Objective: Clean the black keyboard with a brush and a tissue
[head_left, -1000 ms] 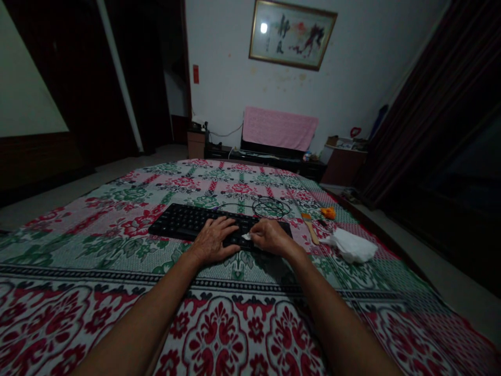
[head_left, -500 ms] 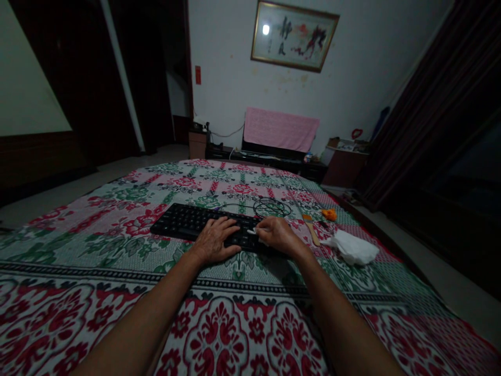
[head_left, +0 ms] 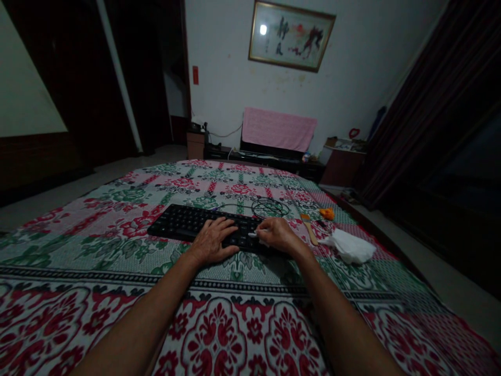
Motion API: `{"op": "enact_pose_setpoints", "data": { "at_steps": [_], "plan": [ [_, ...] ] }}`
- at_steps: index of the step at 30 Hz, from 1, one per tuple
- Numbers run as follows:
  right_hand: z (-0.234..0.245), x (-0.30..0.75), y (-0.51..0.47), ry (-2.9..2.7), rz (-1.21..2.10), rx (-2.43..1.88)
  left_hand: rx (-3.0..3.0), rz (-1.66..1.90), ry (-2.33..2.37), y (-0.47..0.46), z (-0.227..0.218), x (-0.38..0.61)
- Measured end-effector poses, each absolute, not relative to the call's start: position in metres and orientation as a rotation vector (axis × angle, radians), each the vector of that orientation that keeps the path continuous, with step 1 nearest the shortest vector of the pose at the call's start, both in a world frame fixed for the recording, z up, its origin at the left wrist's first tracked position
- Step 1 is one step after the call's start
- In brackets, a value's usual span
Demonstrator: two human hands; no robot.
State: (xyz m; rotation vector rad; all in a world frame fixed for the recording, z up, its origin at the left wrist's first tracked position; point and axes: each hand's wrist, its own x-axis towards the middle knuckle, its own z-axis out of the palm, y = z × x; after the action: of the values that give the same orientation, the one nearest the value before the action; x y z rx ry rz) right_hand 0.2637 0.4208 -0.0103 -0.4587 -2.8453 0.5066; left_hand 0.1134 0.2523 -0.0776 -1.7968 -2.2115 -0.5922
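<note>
A black keyboard (head_left: pixel 180 222) lies on the patterned cloth, tilted slightly, its right end partly hidden behind my hands. My left hand (head_left: pixel 214 240) rests flat over the keyboard's middle-right part, fingers spread and thumb near the front edge. Over the right-hand keys, my right hand (head_left: pixel 276 233) is closed in a pinch. A small white piece with a narrow tip (head_left: pixel 252 235) pokes out of its fingers toward the keys; whether it is a swab or twisted tissue is too small to tell. Behind the keyboard lies its coiled black cable (head_left: pixel 270 208).
Right of my right hand lie a flat brush (head_left: pixel 310 230) with a wooden handle, a crumpled orange thing (head_left: pixel 326 213) and white tissue (head_left: pixel 352 246). The floral cloth (head_left: pixel 235 180) covers the whole surface. Farther off, a pink towel (head_left: pixel 278 128) hangs over a dark screen.
The view has shifted slightly. The white tip in my right hand has moved a little over the keys and now tilts slightly differently. My left hand stays in place on the keyboard.
</note>
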Motion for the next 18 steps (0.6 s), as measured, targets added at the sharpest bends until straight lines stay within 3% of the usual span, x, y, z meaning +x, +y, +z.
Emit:
{"op": "enact_pose_setpoints", "data": {
  "at_steps": [5, 11, 15, 18],
  "plan": [
    [-0.012, 0.262, 0.412, -3.022, 0.509, -0.484, -1.798, -0.557, -2.210, 0.252, -0.077, 0.113],
    [-0.008, 0.269, 0.422, -2.989, 0.817, -0.517, -1.798, -0.559, -2.213, 0.252, -0.075, 0.114],
    [-0.010, 0.267, 0.435, -2.627, 0.473, -0.581, -1.798, -0.586, -2.211, 0.252, -0.074, 0.114],
    [-0.019, 0.261, 0.435, -2.662, 0.387, -0.535, -1.802, -0.577, -2.205, 0.252, -0.075, 0.114]
  ]
}}
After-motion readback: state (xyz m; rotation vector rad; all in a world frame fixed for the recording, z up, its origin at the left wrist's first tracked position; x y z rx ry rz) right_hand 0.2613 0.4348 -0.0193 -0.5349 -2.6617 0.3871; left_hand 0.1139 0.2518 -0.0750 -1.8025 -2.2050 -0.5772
